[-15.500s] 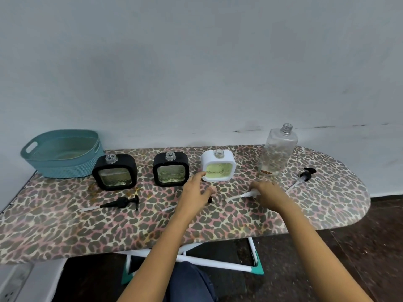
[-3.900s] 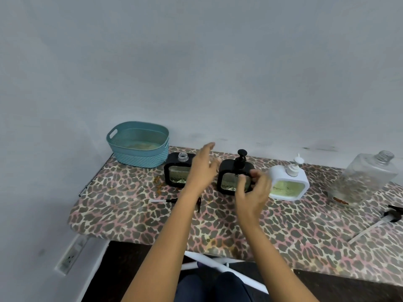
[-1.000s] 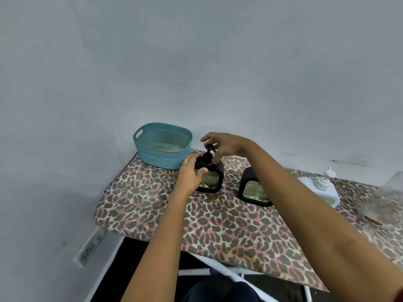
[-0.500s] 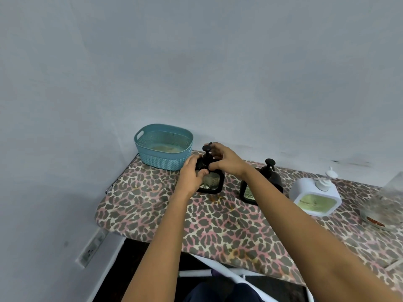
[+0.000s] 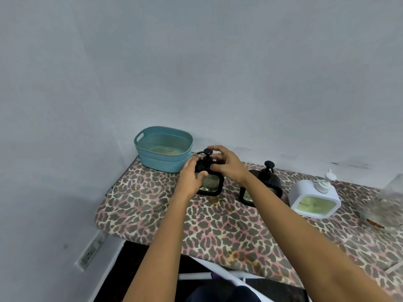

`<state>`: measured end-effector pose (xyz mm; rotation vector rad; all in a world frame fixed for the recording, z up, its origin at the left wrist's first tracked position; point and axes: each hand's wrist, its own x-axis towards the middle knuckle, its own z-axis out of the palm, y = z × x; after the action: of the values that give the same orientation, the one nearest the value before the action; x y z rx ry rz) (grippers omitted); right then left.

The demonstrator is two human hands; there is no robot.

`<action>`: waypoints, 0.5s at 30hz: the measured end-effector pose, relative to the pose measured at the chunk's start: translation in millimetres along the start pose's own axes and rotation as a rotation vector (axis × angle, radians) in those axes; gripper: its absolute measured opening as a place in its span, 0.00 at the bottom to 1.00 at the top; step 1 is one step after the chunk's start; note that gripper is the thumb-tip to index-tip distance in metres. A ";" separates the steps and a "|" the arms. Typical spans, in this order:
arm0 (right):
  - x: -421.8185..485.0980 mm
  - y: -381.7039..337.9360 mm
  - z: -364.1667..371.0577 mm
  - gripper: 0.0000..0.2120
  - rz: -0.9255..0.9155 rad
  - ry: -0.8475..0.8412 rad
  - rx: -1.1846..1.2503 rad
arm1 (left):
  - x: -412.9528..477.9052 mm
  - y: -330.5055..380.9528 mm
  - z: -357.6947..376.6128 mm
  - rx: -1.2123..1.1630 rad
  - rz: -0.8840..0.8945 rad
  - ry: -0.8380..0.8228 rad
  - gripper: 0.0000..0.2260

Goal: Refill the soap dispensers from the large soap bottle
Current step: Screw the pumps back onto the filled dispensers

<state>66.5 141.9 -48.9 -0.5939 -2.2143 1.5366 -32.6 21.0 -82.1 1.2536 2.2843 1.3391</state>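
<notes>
Three square soap dispensers stand in a row on the leopard-print board (image 5: pixel 229 227). My left hand (image 5: pixel 192 177) grips the body of the leftmost black dispenser (image 5: pixel 212 184). My right hand (image 5: pixel 226 163) curls around the neck of its black pump (image 5: pixel 207 155), which stands upright in the opening. The middle black dispenser (image 5: pixel 265 185) and the white dispenser (image 5: pixel 314 198) both carry their pumps. The large clear soap bottle (image 5: pixel 386 205) is cut off at the right edge.
A teal basket (image 5: pixel 162 149) sits against the wall at the board's left end, close behind my left hand. A wall socket (image 5: pixel 90 252) is low on the left. White board legs (image 5: pixel 218 273) show below the front edge.
My right fingers have shifted around the pump neck of the leftmost dispenser. The pump head now shows above my fingers, with its spout to the left. My left hand still holds the body.
</notes>
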 end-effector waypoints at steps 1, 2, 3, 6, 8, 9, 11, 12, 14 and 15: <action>-0.4 0.9 -0.6 0.25 0.000 0.037 -0.024 | 0.0 0.1 0.0 0.002 -0.001 0.001 0.22; -1.4 1.0 -1.5 0.24 0.005 0.079 -0.039 | -0.2 0.1 0.1 0.004 -0.002 0.002 0.22; -1.6 2.4 -2.3 0.24 0.011 0.118 -0.052 | 0.0 0.0 0.5 0.007 -0.004 0.002 0.22; -1.6 3.3 -2.9 0.23 0.003 0.099 -0.066 | 0.0 0.2 1.0 0.013 -0.004 0.004 0.22; -0.8 2.1 -1.5 0.24 -0.008 0.012 -0.030 | -0.5 -0.4 1.2 0.016 0.002 0.005 0.22; -0.5 2.5 0.2 0.24 -0.010 -0.011 -0.001 | -0.7 -0.8 0.9 0.016 0.003 0.004 0.22; 0.3 3.5 3.4 0.22 -0.025 0.056 -0.008 | -0.7 -1.6 0.6 0.014 0.001 0.002 0.22; 0.5 3.8 4.0 0.20 -0.036 0.126 -0.034 | -0.5 -1.9 0.5 0.015 -0.001 0.001 0.22; -0.2 5.5 2.4 0.18 -0.033 0.213 -0.044 | 0.2 -2.2 0.6 0.018 -0.002 -0.001 0.21; -1.3 6.0 0.9 0.19 -0.027 0.197 -0.039 | 0.4 -2.2 0.8 0.019 -0.002 -0.003 0.21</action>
<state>67.8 142.4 -54.9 -0.6933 -2.0980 1.3621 -33.7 21.3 -84.2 1.2580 2.3013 1.3163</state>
